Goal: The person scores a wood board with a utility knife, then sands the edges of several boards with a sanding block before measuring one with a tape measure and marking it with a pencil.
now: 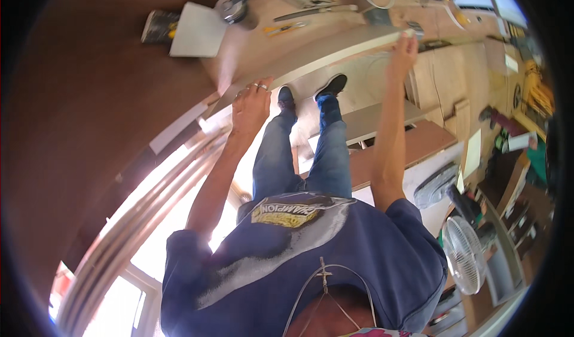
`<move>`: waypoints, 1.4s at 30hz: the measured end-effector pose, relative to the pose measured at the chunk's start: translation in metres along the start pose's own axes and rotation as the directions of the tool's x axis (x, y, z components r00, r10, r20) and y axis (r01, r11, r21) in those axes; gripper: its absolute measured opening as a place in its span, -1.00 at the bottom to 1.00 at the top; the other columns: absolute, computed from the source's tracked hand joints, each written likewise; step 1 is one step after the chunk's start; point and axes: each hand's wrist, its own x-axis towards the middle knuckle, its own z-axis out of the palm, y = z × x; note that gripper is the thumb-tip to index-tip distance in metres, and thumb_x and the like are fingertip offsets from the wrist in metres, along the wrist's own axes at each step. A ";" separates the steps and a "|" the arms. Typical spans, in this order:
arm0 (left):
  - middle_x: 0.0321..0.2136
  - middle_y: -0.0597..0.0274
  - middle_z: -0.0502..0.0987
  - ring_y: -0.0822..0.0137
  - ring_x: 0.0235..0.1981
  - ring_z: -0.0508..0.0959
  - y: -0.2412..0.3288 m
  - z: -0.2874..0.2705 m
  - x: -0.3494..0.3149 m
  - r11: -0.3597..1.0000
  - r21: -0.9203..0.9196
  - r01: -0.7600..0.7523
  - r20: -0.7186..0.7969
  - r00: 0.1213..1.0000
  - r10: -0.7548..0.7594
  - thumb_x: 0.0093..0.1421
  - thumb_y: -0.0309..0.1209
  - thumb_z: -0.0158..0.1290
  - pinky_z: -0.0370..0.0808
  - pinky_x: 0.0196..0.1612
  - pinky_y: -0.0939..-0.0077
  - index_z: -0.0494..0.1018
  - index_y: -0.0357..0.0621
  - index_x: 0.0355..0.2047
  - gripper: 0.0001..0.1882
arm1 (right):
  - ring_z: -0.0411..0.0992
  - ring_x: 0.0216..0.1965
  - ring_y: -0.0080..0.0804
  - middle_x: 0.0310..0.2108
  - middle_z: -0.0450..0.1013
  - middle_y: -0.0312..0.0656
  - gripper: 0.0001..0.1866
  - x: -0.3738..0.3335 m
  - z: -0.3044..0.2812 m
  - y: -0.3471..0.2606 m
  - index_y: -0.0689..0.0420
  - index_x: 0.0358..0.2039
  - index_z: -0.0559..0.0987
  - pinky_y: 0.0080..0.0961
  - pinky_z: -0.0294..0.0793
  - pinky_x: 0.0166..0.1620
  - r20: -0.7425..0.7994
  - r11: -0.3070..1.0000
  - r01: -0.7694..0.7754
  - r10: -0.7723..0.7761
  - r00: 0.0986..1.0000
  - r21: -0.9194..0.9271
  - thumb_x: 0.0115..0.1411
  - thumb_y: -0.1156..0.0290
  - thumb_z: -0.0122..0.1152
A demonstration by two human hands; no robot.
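A long pale wooden board (335, 53) lies along the near edge of a workbench (263, 44), running from left to upper right. My left hand (251, 107), with rings on two fingers, grips the board's near edge close to its left end. My right hand (405, 49) is closed over the board's right end, arm stretched out. Below the board I see my own legs in blue jeans (302, 157) and black shoes (332, 87) on the floor, and my blue shirt fills the lower middle of the view.
The bench top holds a white sheet (197, 31), a round metal tool (233, 8), yellow-handled pliers (286, 29) and a metal ruler (311, 13). Wooden panels (418, 142) lie on the floor to the right. A white fan (463, 254) stands at lower right. Bright window frames (137, 217) run along the lower left.
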 end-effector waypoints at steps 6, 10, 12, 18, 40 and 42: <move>-0.13 0.26 0.63 0.14 -0.26 0.64 -0.067 0.015 -0.075 0.998 0.034 0.056 -0.232 0.972 -0.047 0.18 -0.28 0.24 0.59 -0.14 0.30 0.53 0.06 0.04 -0.61 | 0.43 -0.14 -0.45 0.00 0.44 -0.28 -0.32 0.001 -0.018 -0.010 0.08 0.38 0.29 -0.40 0.48 -0.15 0.097 0.994 -0.110 0.109 0.989 0.002 0.36 0.09 0.24; -0.21 0.25 0.65 0.16 -0.23 0.66 -0.097 0.017 -0.111 0.984 -0.088 0.154 -0.348 0.921 -0.176 0.13 -0.23 0.30 0.61 -0.13 0.29 0.62 -0.01 -0.15 -0.71 | 0.44 -0.16 -0.48 -0.07 0.44 -0.28 -0.32 -0.011 -0.011 -0.018 0.14 0.37 0.30 -0.48 0.43 -0.22 0.057 0.994 -0.108 0.107 0.993 0.001 0.34 0.16 0.27; -0.15 0.26 0.64 0.16 -0.21 0.66 -0.103 0.015 -0.118 0.973 -0.121 0.196 -0.325 0.919 -0.225 0.16 -0.24 0.31 0.62 -0.15 0.32 0.61 0.01 -0.08 -0.68 | 0.44 -0.16 -0.47 -0.06 0.43 -0.27 -0.31 -0.010 -0.011 -0.019 0.14 0.37 0.29 -0.44 0.44 -0.22 0.066 0.994 -0.107 0.107 0.992 0.007 0.33 0.15 0.27; -0.15 0.22 0.63 0.07 -0.23 0.66 -0.114 0.024 -0.131 0.922 -0.262 0.286 -0.336 0.869 -0.365 0.18 -0.21 0.29 0.63 -0.20 0.25 0.62 -0.04 -0.11 -0.69 | 0.50 -0.03 -0.32 0.10 0.42 -0.19 -0.34 -0.009 -0.012 -0.027 0.12 0.37 0.29 -0.32 0.47 -0.04 0.094 0.985 -0.126 0.137 0.986 -0.115 0.36 0.14 0.23; -0.13 0.12 0.63 0.23 -0.09 0.66 -0.144 0.025 -0.134 0.827 -0.555 0.093 -0.286 0.912 -0.295 0.24 -0.25 0.29 0.62 -0.04 0.33 0.59 -0.12 -0.03 -0.65 | 0.53 -0.07 -0.25 0.14 0.42 -0.22 -0.37 -0.003 -0.004 -0.026 0.03 0.36 0.30 -0.24 0.49 -0.05 0.107 0.977 -0.127 0.147 0.983 -0.171 0.39 0.05 0.17; -0.03 0.01 0.62 0.19 0.00 0.64 -0.136 0.030 -0.135 0.307 -0.930 0.203 -0.016 0.811 -0.584 0.27 -0.38 0.24 0.57 0.07 0.39 0.46 -0.29 0.14 -0.54 | 0.49 -0.08 -0.29 0.06 0.45 -0.17 -0.36 -0.010 0.002 -0.030 0.13 0.36 0.31 -0.26 0.50 -0.06 0.080 0.977 -0.160 0.172 0.982 -0.138 0.36 0.15 0.21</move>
